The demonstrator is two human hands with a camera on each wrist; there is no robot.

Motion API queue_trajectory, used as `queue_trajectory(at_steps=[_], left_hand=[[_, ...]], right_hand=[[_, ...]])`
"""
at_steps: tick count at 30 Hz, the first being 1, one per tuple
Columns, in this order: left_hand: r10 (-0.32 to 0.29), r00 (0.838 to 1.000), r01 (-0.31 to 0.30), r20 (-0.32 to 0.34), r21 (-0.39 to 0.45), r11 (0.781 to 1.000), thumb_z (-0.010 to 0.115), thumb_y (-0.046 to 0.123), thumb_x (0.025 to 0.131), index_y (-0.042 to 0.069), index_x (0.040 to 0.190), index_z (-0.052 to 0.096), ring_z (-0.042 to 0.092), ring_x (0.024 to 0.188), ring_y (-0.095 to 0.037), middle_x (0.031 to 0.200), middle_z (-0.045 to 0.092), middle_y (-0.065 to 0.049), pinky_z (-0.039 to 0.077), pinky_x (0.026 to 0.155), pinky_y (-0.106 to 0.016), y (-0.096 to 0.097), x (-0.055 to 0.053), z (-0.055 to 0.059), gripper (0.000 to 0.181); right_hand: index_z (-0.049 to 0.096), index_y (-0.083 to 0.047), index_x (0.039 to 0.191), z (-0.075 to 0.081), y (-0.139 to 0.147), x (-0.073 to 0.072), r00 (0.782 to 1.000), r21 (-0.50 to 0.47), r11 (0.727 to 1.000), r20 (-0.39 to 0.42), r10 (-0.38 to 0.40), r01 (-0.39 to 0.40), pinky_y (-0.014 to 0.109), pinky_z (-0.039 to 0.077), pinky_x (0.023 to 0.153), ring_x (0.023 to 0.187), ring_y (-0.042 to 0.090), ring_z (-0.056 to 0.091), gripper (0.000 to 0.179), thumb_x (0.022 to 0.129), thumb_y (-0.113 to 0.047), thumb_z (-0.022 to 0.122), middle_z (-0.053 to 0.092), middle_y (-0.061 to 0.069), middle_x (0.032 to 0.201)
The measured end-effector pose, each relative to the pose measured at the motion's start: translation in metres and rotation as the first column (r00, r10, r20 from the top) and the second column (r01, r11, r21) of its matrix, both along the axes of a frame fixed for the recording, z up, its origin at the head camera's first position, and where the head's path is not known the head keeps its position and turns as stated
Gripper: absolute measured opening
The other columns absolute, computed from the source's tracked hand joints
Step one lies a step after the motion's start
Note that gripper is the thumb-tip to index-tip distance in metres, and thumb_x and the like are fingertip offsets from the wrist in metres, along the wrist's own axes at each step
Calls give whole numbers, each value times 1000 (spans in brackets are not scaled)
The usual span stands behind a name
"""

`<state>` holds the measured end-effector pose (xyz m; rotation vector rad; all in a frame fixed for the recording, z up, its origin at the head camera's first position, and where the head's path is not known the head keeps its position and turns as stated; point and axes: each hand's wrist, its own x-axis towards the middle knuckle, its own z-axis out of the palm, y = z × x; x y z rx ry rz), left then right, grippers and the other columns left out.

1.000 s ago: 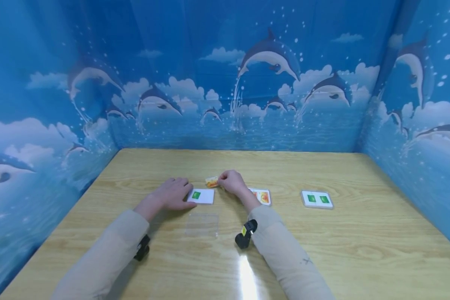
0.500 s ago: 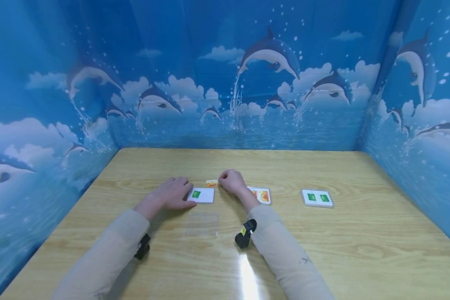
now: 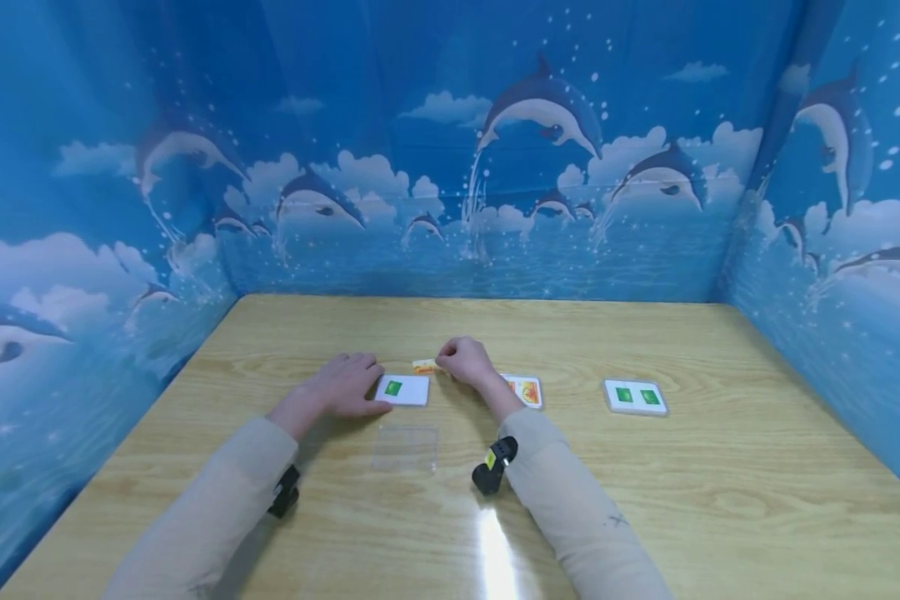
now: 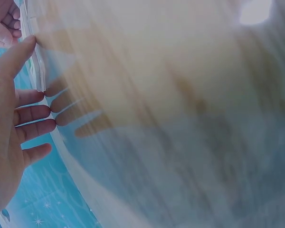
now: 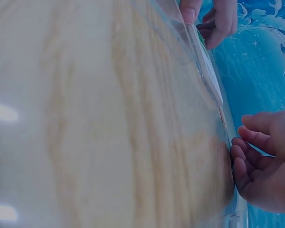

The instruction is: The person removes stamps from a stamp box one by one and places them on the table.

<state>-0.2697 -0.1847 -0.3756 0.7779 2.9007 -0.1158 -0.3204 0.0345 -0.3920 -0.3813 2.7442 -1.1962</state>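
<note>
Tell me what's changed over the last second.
The small orange card beside the right hand has tipped flatter; whether that hand's grip remains is unclear. The left hand still holds the white-card case; the clear cover and far-right case stayed put.

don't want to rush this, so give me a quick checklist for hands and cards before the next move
1. Left hand on the white-faced case: ok, at its left end.
2. Right hand gripping the orange card: cannot tell; fingers are at its right end.
3. Orange card inside the case: not ok, beyond its far edge.
4. Clear cover off the case: ok, on the near side.
5. Rightmost case away from both hands: ok.
</note>
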Motion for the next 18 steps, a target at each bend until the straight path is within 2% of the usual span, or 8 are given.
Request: queue_trajectory(at_steps=[9, 18], left_hand=[[6, 1000, -6, 6, -9, 1000, 51, 60, 85, 3, 127, 51, 49, 110, -29, 119, 51, -14, 35, 96, -49, -3, -1, 1, 70], [-8, 1000, 8, 9, 0, 1000, 51, 60, 85, 4, 126, 51, 49, 109, -30, 119, 51, -15, 35, 96, -50, -4, -1, 2, 70]], right_hand=[[67, -4, 97, 5, -3, -1, 998, -24, 998, 7, 55, -55, 28, 46, 69, 79, 16, 54, 18, 89, -19, 61, 62, 5, 89], [67, -8, 98, 8, -14, 3, 991, -86, 991, 77, 107, -100, 29, 47, 76, 85, 15, 57, 16, 89, -21, 62, 63, 2, 91]])
